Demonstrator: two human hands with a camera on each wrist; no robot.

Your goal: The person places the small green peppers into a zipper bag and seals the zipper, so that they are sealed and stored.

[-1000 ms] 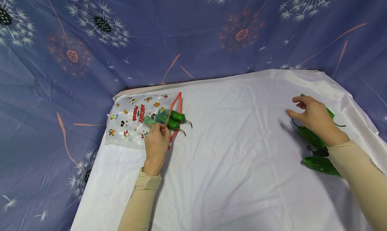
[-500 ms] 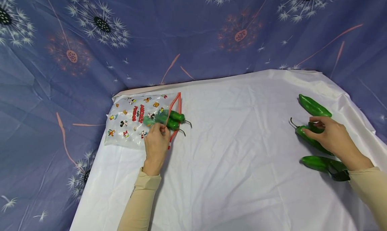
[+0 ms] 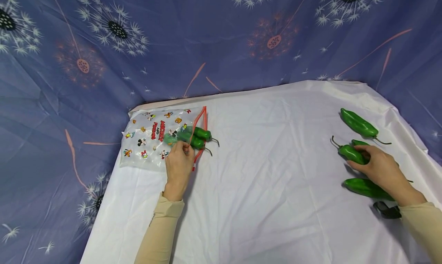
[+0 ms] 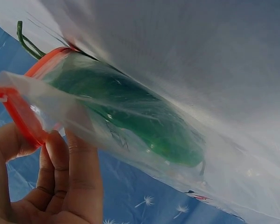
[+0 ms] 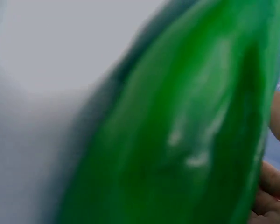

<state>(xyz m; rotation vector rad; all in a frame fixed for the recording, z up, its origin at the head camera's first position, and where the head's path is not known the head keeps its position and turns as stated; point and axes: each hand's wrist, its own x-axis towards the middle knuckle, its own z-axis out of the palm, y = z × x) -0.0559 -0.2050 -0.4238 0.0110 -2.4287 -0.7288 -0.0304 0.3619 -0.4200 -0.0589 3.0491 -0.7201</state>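
One glossy green pepper (image 3: 348, 153), frame right, has the right hand (image 3: 384, 169) curled round it, apparently for pickup; centre-left, the left hand (image 3: 179, 161) pinches a printed clear-plastic bag (image 3: 149, 141); lifting needs firmness.

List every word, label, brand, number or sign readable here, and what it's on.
"MICKEY AND FRIENDS": printed sideways on the clear bag, legible in the head view.
Unreadable: a small dark marking at the edge of the left sleeve.
Nothing legible in either wrist view; a bit of print on the bag in the left one is too small to make out.
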